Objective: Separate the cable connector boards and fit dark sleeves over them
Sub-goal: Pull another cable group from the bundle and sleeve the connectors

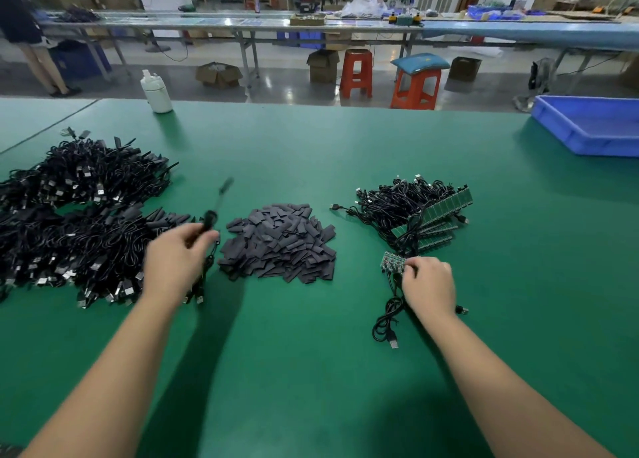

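My left hand (pixel 179 253) grips a sleeved black cable (pixel 211 215), blurred by motion, its sleeved end pointing up and away over the green table. My right hand (pixel 427 281) pinches a small panel of green connector boards (pixel 392 262), whose black cables (pixel 389 316) trail toward me. A heap of dark sleeves (pixel 280 243) lies between my hands. Behind my right hand sits a bundle of cables with joined green boards (pixel 432 215). A large pile of sleeved black cables (pixel 76 215) fills the left side.
A blue plastic tray (pixel 587 125) stands at the far right of the green table (pixel 311 371). A white bottle (pixel 156 93) stands at the far edge. Stools, boxes and other benches lie beyond. A person stands at far left.
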`<state>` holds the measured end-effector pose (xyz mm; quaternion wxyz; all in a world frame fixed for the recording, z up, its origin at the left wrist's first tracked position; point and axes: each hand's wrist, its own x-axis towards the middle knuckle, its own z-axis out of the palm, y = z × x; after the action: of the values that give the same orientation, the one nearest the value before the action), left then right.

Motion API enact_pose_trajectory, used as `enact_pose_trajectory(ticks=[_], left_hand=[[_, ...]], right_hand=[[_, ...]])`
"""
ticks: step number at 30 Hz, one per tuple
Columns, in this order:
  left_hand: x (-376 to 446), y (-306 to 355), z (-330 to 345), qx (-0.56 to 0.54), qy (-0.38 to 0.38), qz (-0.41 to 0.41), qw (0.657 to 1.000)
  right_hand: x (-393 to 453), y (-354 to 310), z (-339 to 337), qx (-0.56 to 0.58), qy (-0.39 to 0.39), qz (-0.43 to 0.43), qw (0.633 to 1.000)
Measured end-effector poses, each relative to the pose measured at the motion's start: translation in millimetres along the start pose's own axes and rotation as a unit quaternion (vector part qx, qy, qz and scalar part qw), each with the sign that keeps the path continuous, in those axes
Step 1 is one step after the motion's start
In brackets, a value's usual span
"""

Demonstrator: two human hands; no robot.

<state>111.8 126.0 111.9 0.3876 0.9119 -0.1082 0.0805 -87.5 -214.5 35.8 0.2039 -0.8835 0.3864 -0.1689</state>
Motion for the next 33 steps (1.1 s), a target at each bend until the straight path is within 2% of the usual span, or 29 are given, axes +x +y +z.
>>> enact_pose_trajectory(ticks=[2, 3, 6, 8, 9, 12, 16, 19, 22, 26, 29, 31, 33], left_hand=[[23.6, -26.1, -18.8, 0.097, 0.047, -0.012, 0.994], [33.5, -38.6, -24.3, 0.148, 0.040, -0.035, 0.988], [46.6, -66.5, -30.3, 0.297, -0.053, -0.113, 0.947], [45.2, -74.6, -30.0, 0.366, -0.057, -0.112, 0.922], [43.4, -75.7, -28.8, 0.374, -0.036, -0.093, 0.922], [35.8, -70.8, -18.5, 0.326, 0.030, -0.017, 0.945], [20.2, -45.1, 7.4, 0.277, 0.046, 0.089, 0.956], [2.7, -18.2, 34.4, 0.245, 0.003, 0.147, 0.958], [-19.9, 7.6, 68.8, 0.195, -0.086, 0.178, 0.961], [-53.7, 44.0, 118.0, 0.079, -0.258, 0.149, 0.951], [-79.3, 72.5, 154.5, -0.045, -0.362, 0.058, 0.929], [-93.0, 89.4, 173.9, -0.131, -0.392, -0.031, 0.910], [-100.5, 102.1, 187.2, -0.189, -0.374, -0.089, 0.904]], right_hand=[[5.6, 10.3, -0.8, 0.000, -0.013, 0.034, 0.999], [7.3, 12.8, -0.2, 0.004, -0.034, 0.052, 0.998], [8.7, 14.9, 5.3, 0.044, -0.078, 0.074, 0.993], [9.6, 14.2, 8.6, 0.089, -0.066, 0.080, 0.991], [10.0, 13.5, 9.3, 0.108, -0.056, 0.087, 0.989], [12.0, 9.1, 9.0, 0.131, -0.052, 0.106, 0.984], [16.0, 5.8, 8.3, 0.139, -0.044, 0.125, 0.981], [16.7, 3.1, 6.0, 0.122, -0.032, 0.138, 0.982], [9.0, -1.2, 3.1, 0.073, -0.022, 0.109, 0.991], [-5.3, -2.9, 5.1, 0.026, -0.025, 0.052, 0.998], [-12.4, -4.6, 10.0, -0.005, -0.058, 0.027, 0.998], [-15.7, -4.5, 13.8, 0.020, -0.076, 0.029, 0.996], [-18.7, -2.9, 17.4, 0.076, -0.099, 0.043, 0.991]])
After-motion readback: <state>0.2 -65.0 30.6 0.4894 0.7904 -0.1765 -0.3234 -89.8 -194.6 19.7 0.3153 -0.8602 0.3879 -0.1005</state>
